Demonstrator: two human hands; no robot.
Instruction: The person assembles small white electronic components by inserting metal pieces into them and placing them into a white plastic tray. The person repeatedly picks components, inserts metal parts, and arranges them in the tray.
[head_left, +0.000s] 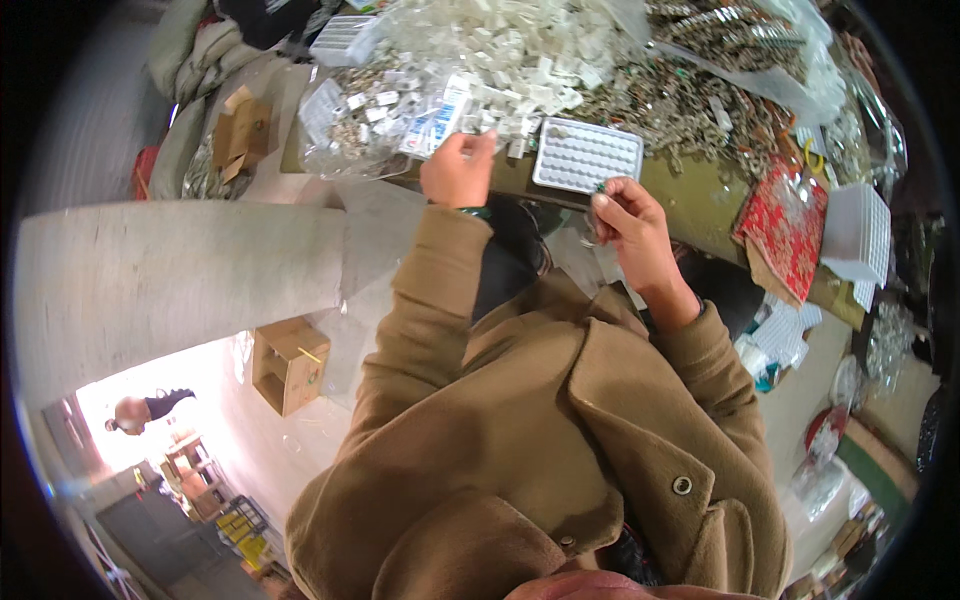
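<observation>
My left hand (458,168) reaches to the near edge of the table and pinches small pieces at the rim of a heap of white plastic parts (500,60). My right hand (628,225) is held close to my chest, fingers pinched on something tiny with a green speck at the fingertips. It hovers just below a white tray (587,155) with rows of small round pockets. Both arms wear brown coat sleeves.
A clear bag of small parts (350,125) lies left of the heap. Metal bits (700,95) cover the table to the right. A red patterned box (785,225) and stacked white trays (860,235) stand at right. Cardboard boxes (288,365) sit on the floor; a person (150,408) stands far off.
</observation>
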